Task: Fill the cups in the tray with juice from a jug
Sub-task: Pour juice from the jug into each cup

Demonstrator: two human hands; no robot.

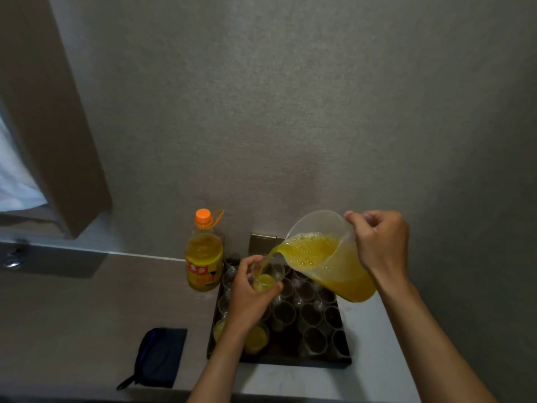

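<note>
Pale countertop [374, 370] carries a dark tray [279, 360] of clear cups [313, 340]; two near-left ones hold juice. Above the tray, the left hand [247, 298] grips a part-filled cup [263, 279] while the right hand [380, 242] tilts the jug [328, 257], pouring. A juice bottle [204, 254] stands beside the tray's far-left corner, a dark pouch [159, 356] near the counter's front edge, a grey wall [290, 112] behind.

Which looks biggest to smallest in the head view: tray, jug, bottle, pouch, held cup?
1. tray
2. jug, nearer the camera, so perhaps flattered
3. bottle and pouch look about alike; I won't rank them
4. held cup
</note>
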